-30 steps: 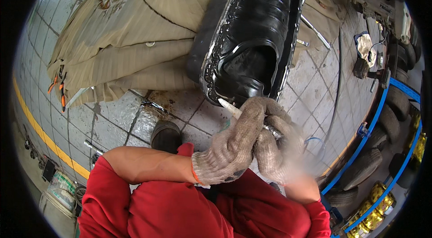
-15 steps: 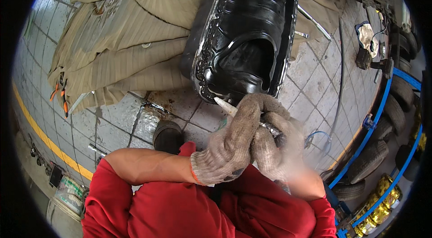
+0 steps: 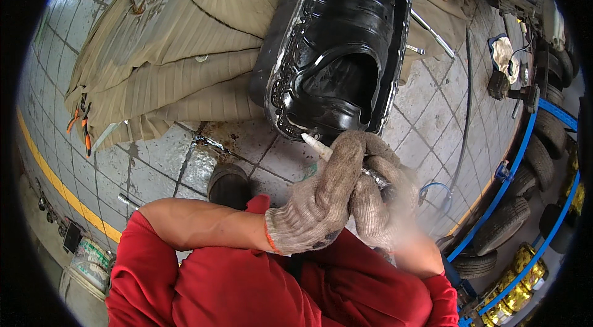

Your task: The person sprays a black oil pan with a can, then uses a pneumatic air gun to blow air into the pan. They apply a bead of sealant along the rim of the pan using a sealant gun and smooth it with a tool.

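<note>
Both my hands, in knitted grey-white work gloves, are closed around a sealant tube with a long white nozzle [image 3: 317, 146]. Gloved fingers cover most of the tube. My left hand [image 3: 318, 200] wraps round its front part, close behind the nozzle. At the crumpled back end, my right hand [image 3: 374, 206] squeezes; a hazy smear blurs part of that hand. The nozzle tip is at the near rim of a black oil pan [image 3: 346, 18], which lies open side up. Dark, glossy sealant lines the pan's left rim, with bare metal showing along the outer edge.
A tan pleated cloth [image 3: 185, 80] spreads over the tiled floor, partly under the pan. Orange-handled pliers [image 3: 86, 126] lie at its left edge. A long metal tool [image 3: 432, 33] sits right of the pan. Farther right, a blue rack [image 3: 525, 148] holds several tyres [image 3: 506, 225].
The nozzle tip has shifted slightly right along the pan's near rim, my two hands moving with it. Their grip on the tube looks the same.
</note>
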Demonstrator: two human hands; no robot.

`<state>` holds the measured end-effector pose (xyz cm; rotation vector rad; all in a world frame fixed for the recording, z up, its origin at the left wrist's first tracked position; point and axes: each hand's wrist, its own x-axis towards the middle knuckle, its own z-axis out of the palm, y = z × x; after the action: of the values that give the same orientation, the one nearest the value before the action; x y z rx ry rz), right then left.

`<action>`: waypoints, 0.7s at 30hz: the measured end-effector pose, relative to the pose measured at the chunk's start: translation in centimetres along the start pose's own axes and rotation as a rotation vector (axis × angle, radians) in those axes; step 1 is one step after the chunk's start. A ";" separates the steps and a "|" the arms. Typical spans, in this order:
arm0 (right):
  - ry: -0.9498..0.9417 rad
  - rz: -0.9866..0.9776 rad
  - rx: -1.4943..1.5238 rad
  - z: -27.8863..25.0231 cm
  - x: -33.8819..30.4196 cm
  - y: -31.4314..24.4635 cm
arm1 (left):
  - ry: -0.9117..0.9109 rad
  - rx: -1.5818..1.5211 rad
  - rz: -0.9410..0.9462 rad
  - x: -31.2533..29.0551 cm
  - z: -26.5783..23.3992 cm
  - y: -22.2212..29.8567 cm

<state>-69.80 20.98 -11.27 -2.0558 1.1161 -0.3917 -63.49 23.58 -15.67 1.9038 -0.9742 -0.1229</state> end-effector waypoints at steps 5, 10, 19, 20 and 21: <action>-0.006 -0.052 0.049 0.0 0.1 0.6 | -0.036 -0.022 0.062 -0.9 -0.3 -1.1; 0.019 -0.120 0.104 0.3 -0.3 1.6 | -0.239 -0.164 0.118 -0.5 -1.9 -3.4; -0.012 -0.081 0.094 -0.1 -0.4 1.1 | -0.425 -0.290 0.113 -0.8 -2.9 -5.1; -0.014 -0.086 0.092 -0.2 -0.4 1.1 | -0.437 -0.298 0.113 -0.8 -2.9 -5.2; 0.006 -0.109 0.112 0.1 -0.2 1.3 | -0.449 -0.301 0.111 -0.9 -3.0 -5.3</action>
<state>-70.68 20.75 -12.29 -2.0230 0.9658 -0.5034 -59.68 27.43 -18.54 1.5686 -1.2759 -0.6180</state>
